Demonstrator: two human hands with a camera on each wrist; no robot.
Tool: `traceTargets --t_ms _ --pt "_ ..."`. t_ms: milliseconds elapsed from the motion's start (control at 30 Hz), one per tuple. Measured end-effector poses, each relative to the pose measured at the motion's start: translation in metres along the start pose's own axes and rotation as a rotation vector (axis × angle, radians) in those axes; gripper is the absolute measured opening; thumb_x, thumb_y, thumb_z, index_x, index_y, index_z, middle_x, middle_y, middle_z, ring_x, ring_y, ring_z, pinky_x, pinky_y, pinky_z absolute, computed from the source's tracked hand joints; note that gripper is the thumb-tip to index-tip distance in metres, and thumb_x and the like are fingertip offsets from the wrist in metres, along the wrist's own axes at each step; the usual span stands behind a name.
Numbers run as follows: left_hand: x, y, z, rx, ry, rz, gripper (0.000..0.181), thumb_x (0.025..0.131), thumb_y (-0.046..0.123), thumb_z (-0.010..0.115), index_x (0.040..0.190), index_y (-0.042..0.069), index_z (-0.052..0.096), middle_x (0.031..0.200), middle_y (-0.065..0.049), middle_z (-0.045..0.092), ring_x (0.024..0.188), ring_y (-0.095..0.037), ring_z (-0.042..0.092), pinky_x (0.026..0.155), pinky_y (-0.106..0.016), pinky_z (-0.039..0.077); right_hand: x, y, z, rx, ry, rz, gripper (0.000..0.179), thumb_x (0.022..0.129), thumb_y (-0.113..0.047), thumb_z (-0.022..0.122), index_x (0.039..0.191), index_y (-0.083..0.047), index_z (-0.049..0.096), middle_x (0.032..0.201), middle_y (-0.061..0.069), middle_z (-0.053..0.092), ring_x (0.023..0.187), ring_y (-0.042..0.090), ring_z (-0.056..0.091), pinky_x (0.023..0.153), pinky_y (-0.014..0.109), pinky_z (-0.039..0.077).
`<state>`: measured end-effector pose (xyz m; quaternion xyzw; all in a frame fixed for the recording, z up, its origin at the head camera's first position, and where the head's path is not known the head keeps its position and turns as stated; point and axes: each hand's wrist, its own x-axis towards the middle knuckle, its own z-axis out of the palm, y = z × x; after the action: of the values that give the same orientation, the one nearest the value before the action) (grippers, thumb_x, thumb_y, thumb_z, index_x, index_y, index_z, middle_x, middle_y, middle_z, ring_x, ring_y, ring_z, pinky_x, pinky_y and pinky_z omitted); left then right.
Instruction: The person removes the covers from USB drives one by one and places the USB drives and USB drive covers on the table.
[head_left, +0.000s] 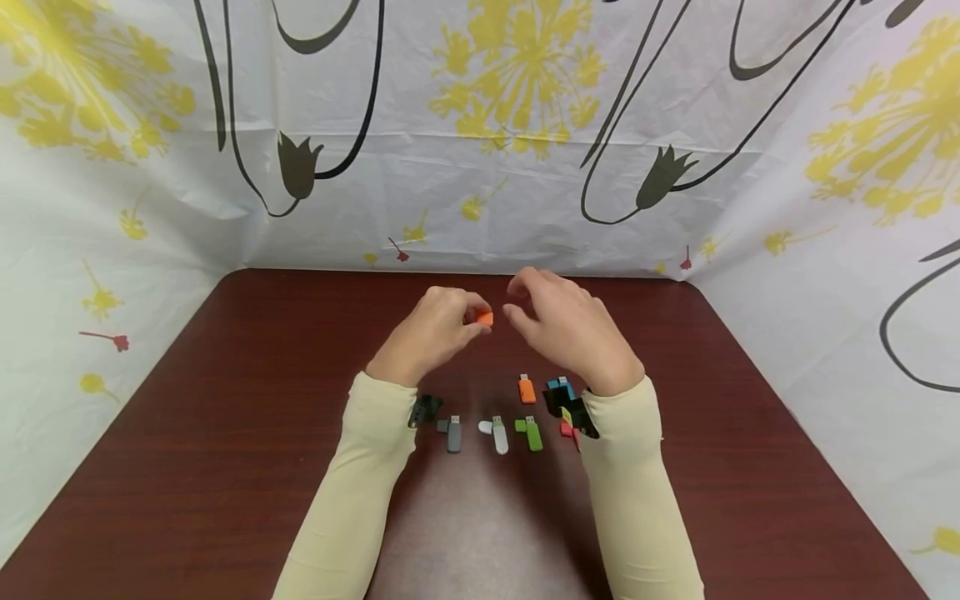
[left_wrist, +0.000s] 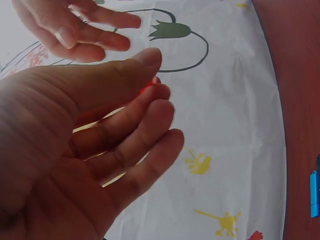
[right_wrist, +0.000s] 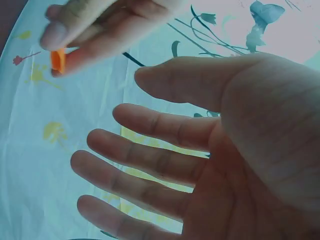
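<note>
My left hand (head_left: 438, 327) pinches a small orange USB stick cap (head_left: 485, 318) between thumb and fingers above the table. In the right wrist view the cap (right_wrist: 58, 61) sticks out past the thumb tip. My right hand (head_left: 567, 321) hovers just to the right, its fingers spread and holding nothing; the right wrist view shows its bare palm and fingers. Below the hands lies an uncapped orange USB stick (head_left: 527, 390), metal plug pointing away. A blue USB stick (head_left: 561, 385) lies near the right wrist, partly hidden by the dark wrist camera.
On the dark red-brown table (head_left: 300, 358), a grey USB stick (head_left: 454, 437), a white one (head_left: 500, 437) and a green one (head_left: 534, 435) lie in a row with caps beside them. Red pieces (head_left: 566, 428) show beside the right sleeve. A patterned white sheet (head_left: 420, 100) surrounds the table.
</note>
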<state>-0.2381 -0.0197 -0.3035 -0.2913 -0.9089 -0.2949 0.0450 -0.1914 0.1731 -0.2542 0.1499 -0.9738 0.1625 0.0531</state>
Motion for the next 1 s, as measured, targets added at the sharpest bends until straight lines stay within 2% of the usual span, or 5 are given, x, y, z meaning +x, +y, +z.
traceTargets --t_ms 167,300,667,867,1000 --pt "0.004 -0.001 0.009 -0.005 -0.096 -0.065 0.021 0.101 0.012 0.078 0.121 0.005 0.08 0.107 -0.007 0.079 0.091 -0.019 0.071 0.082 -0.032 0.062 -0.002 0.009 -0.003 0.018 0.003 0.023 0.033 0.109 -0.029 0.064 0.136 -0.011 0.064 0.131 0.007 0.07 0.112 0.028 0.07 0.092 0.053 0.058" --pt "0.006 -0.002 0.021 0.007 -0.154 -0.08 0.018 0.104 0.012 0.075 0.119 0.005 0.079 0.106 -0.007 0.078 0.088 -0.017 0.071 0.08 -0.031 0.062 -0.004 0.019 -0.007 0.029 0.001 0.039 0.033 0.11 -0.028 0.062 0.136 -0.01 0.064 0.133 0.009 0.07 0.117 0.03 0.069 0.095 0.056 0.057" --pt "0.015 -0.004 0.073 0.066 -0.284 -0.08 0.016 0.105 0.006 0.07 0.117 0.005 0.08 0.112 -0.008 0.077 0.09 -0.016 0.07 0.085 -0.032 0.061 -0.01 0.043 -0.018 0.092 -0.006 0.087 0.034 0.111 -0.029 0.061 0.14 -0.01 0.062 0.14 0.011 0.067 0.126 0.031 0.068 0.099 0.058 0.056" --pt "0.015 -0.009 0.1 0.092 -0.335 -0.109 0.011 0.104 0.003 0.069 0.108 0.005 0.079 0.105 -0.009 0.075 0.081 -0.017 0.064 0.079 -0.031 0.056 -0.011 0.046 -0.019 0.104 -0.005 0.083 0.034 0.111 -0.028 0.061 0.14 -0.01 0.061 0.14 0.011 0.067 0.126 0.031 0.068 0.099 0.058 0.057" --pt "0.015 -0.011 0.109 0.114 -0.337 -0.099 0.015 0.104 -0.002 0.067 0.11 0.005 0.079 0.111 -0.011 0.076 0.086 -0.016 0.066 0.081 -0.03 0.056 -0.01 0.045 -0.019 0.105 -0.005 0.072 0.034 0.111 -0.028 0.061 0.139 -0.01 0.062 0.138 0.011 0.068 0.126 0.031 0.068 0.1 0.058 0.056"
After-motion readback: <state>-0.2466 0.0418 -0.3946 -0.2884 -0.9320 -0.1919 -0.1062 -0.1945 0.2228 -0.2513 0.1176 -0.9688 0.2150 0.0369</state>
